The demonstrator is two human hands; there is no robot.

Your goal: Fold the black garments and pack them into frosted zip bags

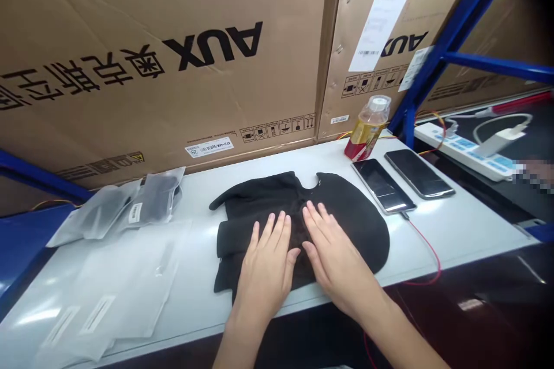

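Black cloth (355,213), partly hidden under flat hands (266,268), forearms (385,317) cut off

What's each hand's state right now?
Left hand: open, palm down on the black cloth, grasping nothing.
Right hand: open, palm down on the same cloth, grasping nothing.

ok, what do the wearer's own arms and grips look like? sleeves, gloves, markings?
Bare human hands as grips: left grip, right grip. No gloves or rings visible. Left forearm and right forearm are bare as far as shown: no sleeves, watch, cables or markings.
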